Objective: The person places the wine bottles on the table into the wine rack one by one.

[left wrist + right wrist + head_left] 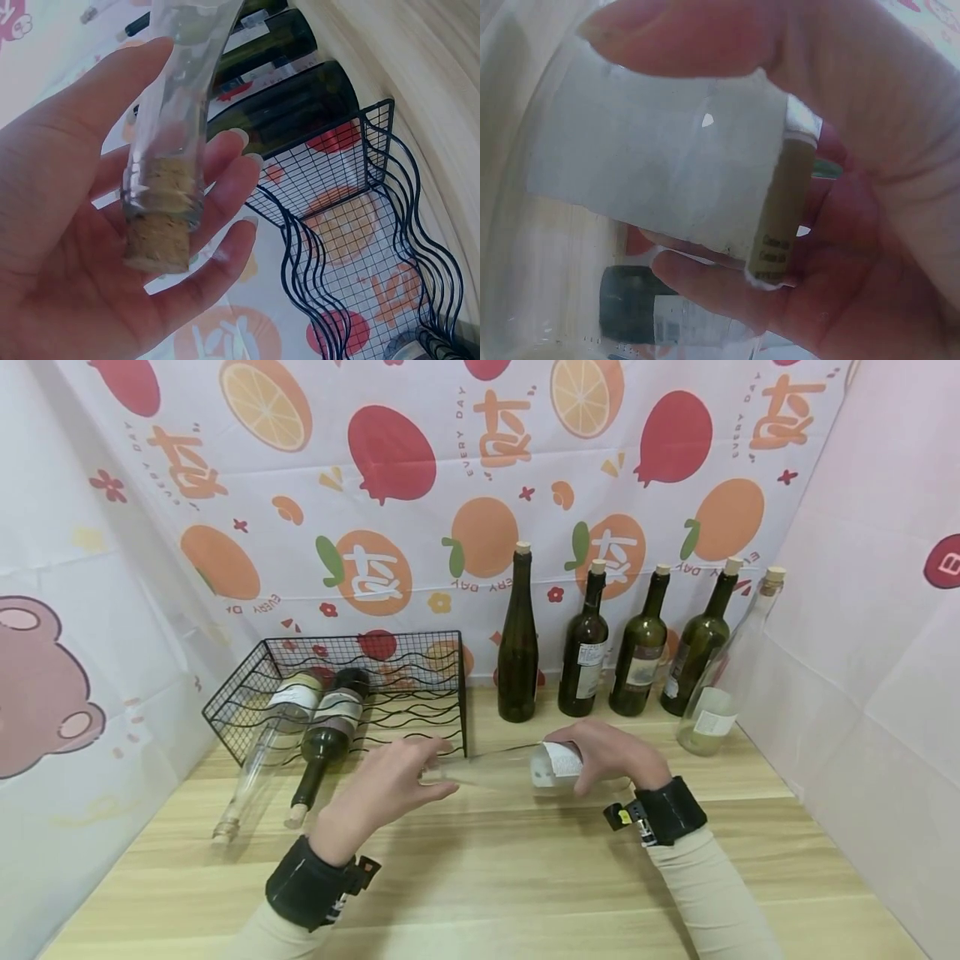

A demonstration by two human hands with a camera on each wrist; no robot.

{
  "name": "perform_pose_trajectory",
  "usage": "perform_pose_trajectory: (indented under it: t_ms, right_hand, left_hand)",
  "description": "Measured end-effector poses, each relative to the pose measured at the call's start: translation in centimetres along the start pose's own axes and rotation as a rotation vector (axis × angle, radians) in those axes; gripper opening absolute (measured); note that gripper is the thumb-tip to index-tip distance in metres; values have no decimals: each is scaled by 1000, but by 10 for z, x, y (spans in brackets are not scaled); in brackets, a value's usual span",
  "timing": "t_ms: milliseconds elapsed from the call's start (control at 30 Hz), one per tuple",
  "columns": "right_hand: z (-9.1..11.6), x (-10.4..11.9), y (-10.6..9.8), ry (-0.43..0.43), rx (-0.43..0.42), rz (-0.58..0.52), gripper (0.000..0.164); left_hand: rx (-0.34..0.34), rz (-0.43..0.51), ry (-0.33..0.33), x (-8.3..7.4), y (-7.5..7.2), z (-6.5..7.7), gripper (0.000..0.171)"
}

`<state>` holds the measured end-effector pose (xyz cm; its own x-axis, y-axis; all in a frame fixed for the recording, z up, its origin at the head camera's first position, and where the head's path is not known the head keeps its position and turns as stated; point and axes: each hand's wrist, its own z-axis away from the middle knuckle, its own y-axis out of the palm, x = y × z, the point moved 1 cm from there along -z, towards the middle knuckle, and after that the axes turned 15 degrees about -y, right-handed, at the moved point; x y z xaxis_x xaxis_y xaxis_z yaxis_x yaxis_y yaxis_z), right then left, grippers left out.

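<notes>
A clear glass bottle [498,770] lies sideways in the air above the table, its neck pointing left. My right hand [611,753] grips its body around the torn white label [652,150], with the thumb across one side. Around the neck is my left hand [393,781], thumb and fingers spread on either side of it. In the left wrist view, a cork [157,244] plugs the bottle's mouth, and the fingers [217,255] curve loosely behind the neck without visibly squeezing it.
A black wire wine rack [461,693] stands at the back left. It bears a corked clear bottle [258,768] and a dark green bottle [324,743], necks forward. Several corked bottles stand at the back right, including a tall green one [517,652] and a clear one [720,693].
</notes>
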<state>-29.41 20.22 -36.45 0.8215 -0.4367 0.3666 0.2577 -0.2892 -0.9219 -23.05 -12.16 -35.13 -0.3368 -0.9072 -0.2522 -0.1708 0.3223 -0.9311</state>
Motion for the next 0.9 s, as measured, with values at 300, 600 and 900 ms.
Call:
perform_pose_trajectory:
  t_ms: [300, 600, 900]
  right_hand:
    - [-6, 9, 7, 20, 34, -2, 62]
    - [-11, 15, 11, -3, 56, -2, 60]
    - [-17, 22, 16, -26, 78, 9, 56]
  left_hand:
    - [12, 17, 53, -3, 8, 0, 41]
    - [42, 6, 73, -9, 15, 1, 46]
    - [92, -21, 76, -12, 26, 1, 49]
